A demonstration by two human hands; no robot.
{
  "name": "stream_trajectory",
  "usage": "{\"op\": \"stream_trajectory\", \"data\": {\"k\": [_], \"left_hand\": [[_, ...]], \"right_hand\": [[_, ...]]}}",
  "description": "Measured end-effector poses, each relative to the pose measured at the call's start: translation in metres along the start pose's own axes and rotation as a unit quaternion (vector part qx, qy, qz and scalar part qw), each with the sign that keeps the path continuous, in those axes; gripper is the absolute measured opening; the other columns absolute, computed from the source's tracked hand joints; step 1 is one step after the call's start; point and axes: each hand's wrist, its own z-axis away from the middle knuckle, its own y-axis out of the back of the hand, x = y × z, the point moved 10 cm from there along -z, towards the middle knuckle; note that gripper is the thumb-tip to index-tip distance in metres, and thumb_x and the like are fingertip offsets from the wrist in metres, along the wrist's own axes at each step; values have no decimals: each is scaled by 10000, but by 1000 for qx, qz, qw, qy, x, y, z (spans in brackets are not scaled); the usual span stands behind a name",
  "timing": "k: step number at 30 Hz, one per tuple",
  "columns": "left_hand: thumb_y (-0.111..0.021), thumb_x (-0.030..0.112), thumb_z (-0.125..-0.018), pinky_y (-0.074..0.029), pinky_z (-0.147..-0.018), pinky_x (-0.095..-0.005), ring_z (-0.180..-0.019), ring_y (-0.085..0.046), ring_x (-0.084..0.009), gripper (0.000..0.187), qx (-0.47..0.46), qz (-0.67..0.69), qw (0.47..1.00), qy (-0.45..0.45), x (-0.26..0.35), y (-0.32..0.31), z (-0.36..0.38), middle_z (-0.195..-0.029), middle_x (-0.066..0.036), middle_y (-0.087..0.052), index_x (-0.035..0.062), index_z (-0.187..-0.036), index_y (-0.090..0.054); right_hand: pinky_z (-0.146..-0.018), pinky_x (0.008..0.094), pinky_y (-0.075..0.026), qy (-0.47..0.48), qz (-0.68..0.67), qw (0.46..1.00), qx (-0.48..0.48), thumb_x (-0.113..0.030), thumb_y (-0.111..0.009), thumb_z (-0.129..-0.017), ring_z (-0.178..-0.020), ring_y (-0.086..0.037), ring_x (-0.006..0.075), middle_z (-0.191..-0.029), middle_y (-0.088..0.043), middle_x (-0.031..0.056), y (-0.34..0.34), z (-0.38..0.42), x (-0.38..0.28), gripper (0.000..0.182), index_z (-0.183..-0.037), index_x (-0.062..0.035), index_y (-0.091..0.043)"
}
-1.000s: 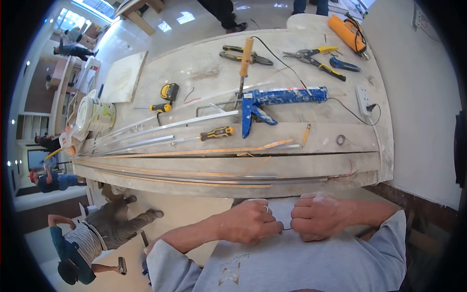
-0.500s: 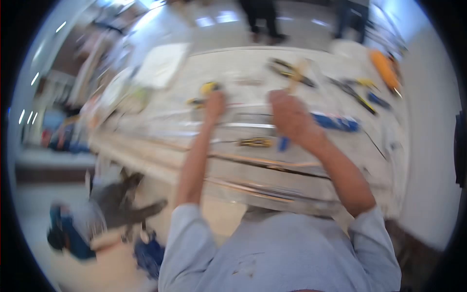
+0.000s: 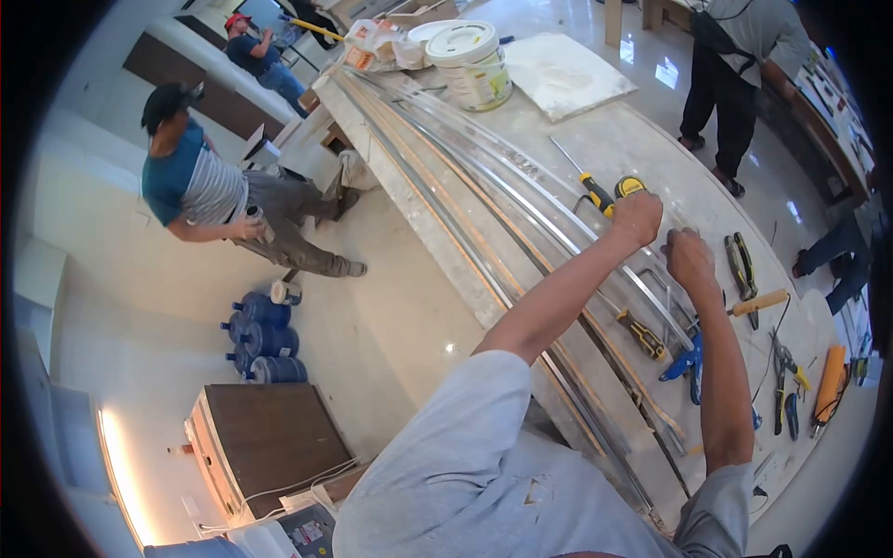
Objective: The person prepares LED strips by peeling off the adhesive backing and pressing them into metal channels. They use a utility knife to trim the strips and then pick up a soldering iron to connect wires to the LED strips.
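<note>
My left hand (image 3: 640, 219) is closed, with its knuckles against or just in front of a yellow-and-black tape measure (image 3: 630, 186). Close beside it, my right hand (image 3: 689, 258) is also curled; what either hand's fingers pinch, if anything, is hidden. A yellow-and-black screwdriver (image 3: 598, 193) lies left of my left hand. Under my forearms run long metal strips (image 3: 544, 219), and a second screwdriver (image 3: 642, 335) rests between my arms. A blue-handled tool (image 3: 686, 365) is partly covered by my right forearm. Pliers (image 3: 741, 270) and a wooden-handled tool (image 3: 758, 303) lie right of my right hand.
A white bucket (image 3: 468, 70) and a white board (image 3: 567, 74) stand at the table's far end. More pliers (image 3: 786, 358) and an orange tool (image 3: 828, 386) lie at right. One person (image 3: 205, 186) stands beyond the table's left edge, another (image 3: 730, 84) behind it. Blue water jugs (image 3: 270, 335) sit on the floor.
The view has swung left and tilted, bringing the bucket and the person at left into clear sight. My right hand has come closer to my left hand. The earlier frame is blurred.
</note>
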Motion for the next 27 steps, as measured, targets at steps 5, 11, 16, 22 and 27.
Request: {"op": "stream_trajectory", "data": {"k": [5, 11, 16, 22, 27], "left_hand": [[-685, 120, -899, -587, -773, -473, -890, -751, -359, 134, 195, 149, 969, -12, -17, 97, 50, -907, -196, -748, -15, -901, -681], [-779, 137, -904, -512, -631, -290, -693, -635, -88, 183, 156, 399, 898, 100, -64, 139, 178, -746, -57, -678, -15, -969, -700], [-759, 57, -914, -554, -659, -255, -732, -678, -103, 120, 148, 562, 797, 163, -96, 124, 268, -844, -40, -697, -12, -993, -700], [-704, -54, -891, -584, -703, -265, -813, -696, -141, 151, 168, 604, 761, 169, -103, 120, 330, -1001, -129, -742, -22, -1036, -675], [-681, -106, -905, -572, -737, -260, -844, -680, -128, 154, 162, 646, 731, 147, -100, 109, 331, -993, -111, -725, -28, -1036, -658]], "right_hand": [[-892, 524, -550, 42, -51, 996, -67, -160, -731, -903, -1018, -691, 431, -1033, -703, 226, -25, -26, -27, 171, -994, -19, -766], [-929, 515, -558, 59, -20, 995, -78, -102, -684, -880, -1058, -692, 432, -1068, -715, 248, -30, -28, -40, 143, -955, -7, -760], [-938, 520, -556, 91, -17, 992, -85, -88, -642, -872, -1063, -695, 434, -1075, -712, 269, -37, -30, -48, 155, -900, 36, -730], [-889, 546, -537, 88, -61, 992, -66, -120, -610, -834, -951, -676, 483, -958, -703, 311, -42, -31, -19, 177, -853, 47, -667], [-927, 568, -533, 33, -72, 993, -83, -62, -588, -824, -1048, -681, 493, -1008, -711, 324, -17, -22, 8, 221, -993, 62, -658]]}}
